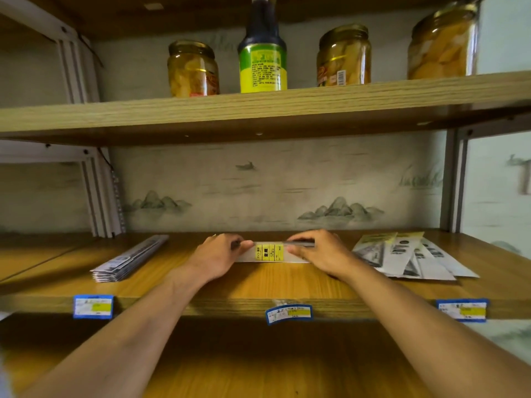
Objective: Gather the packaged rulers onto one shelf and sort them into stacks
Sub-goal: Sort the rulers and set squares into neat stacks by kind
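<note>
Both hands sit at the middle of the wooden shelf point(287, 282): my left hand point(219, 258) and right hand point(319, 254) each pinch an end of a small bundle of packaged rulers point(270, 252) with a yellow label, fingers curled over its top edge, its lower edge resting on the board. From the head camera I judge I am squaring this bundle into a stack. To do that well I would tap the long edge flat on the shelf, press both ends inward evenly, then lay it down level.

A tidy stack point(130, 258) lies well to the left, angled. A loose fan of packets point(411, 258) sprawls to the right, near my right wrist, and looks unsorted. Price tags point(288, 313) hang on the shelf edge. Jars point(192, 68) and a dark bottle point(263, 56) stand on the shelf above, clear of my reach.
</note>
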